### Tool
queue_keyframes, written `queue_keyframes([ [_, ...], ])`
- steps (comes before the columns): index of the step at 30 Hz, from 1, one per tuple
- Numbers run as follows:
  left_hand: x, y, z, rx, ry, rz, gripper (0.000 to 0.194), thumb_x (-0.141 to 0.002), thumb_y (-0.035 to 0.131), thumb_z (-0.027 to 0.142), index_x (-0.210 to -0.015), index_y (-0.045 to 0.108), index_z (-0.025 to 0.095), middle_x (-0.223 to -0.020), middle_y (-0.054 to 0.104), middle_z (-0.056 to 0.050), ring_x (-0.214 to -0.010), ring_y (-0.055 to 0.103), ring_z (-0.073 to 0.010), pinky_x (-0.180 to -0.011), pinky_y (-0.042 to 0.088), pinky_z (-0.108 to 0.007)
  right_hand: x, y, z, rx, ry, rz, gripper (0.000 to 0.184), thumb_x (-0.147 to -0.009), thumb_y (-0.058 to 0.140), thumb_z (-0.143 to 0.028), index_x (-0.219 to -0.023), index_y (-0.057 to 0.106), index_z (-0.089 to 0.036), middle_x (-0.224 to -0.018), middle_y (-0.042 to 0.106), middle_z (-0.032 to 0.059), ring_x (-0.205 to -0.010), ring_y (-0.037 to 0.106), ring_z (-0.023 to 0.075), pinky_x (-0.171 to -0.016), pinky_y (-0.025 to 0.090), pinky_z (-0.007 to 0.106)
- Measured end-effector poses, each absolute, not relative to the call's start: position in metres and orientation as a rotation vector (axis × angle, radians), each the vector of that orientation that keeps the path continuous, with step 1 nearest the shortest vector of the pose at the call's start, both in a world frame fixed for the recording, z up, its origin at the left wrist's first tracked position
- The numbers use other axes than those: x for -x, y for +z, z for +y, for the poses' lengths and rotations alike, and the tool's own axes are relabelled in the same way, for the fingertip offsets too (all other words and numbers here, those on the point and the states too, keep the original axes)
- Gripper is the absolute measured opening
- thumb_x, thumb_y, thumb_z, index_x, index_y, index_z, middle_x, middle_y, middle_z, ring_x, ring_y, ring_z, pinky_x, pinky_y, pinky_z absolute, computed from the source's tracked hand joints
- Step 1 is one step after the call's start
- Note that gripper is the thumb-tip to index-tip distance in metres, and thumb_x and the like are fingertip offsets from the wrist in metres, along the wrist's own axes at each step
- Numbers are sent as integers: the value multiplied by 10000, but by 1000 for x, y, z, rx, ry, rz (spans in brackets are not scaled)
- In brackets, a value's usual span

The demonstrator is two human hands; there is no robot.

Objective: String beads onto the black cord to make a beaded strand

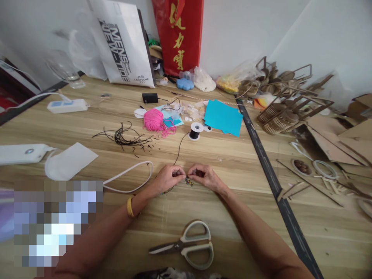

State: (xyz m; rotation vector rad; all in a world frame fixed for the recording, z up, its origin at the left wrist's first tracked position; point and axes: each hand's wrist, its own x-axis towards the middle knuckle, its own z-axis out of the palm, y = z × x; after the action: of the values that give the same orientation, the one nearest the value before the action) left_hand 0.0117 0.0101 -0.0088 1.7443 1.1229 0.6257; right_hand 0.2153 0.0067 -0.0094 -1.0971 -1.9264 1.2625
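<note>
My left hand (pixel 169 177) and my right hand (pixel 205 176) rest close together on the wooden table (pixel 226 155), both with fingers pinched. Between them lies a small cluster of coloured beads (pixel 189 180). A thin black cord (pixel 178 153) runs from my left fingers up to a white spool of black cord (pixel 195 131). My left wrist carries a yellow bangle (pixel 130 206). What each fingertip grips is too small to name for certain.
Grey-handled scissors (pixel 187 245) lie near me. Farther off are a pink yarn ball (pixel 154 119), cut black cord scraps (pixel 124 136), blue paper sheets (pixel 223 117), a white cable (pixel 130 179), a power strip (pixel 67 105), shopping bags (pixel 124 42) and wooden model parts (pixel 286 102) at right.
</note>
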Motion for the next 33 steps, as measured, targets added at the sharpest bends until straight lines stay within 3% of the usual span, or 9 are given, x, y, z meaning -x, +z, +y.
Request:
queue_keyframes([
  [33,-11,-10,10,-1722,600,1116,139,-751,593,228,-731,669,114,-541,540,19,-510,444,-85,-495,343,-183,-215,-8,7,1069,1248,-1935,251,-828,624,-379,-817,659,-131,-675,555,6,-556,447,76,-506,346,186],
])
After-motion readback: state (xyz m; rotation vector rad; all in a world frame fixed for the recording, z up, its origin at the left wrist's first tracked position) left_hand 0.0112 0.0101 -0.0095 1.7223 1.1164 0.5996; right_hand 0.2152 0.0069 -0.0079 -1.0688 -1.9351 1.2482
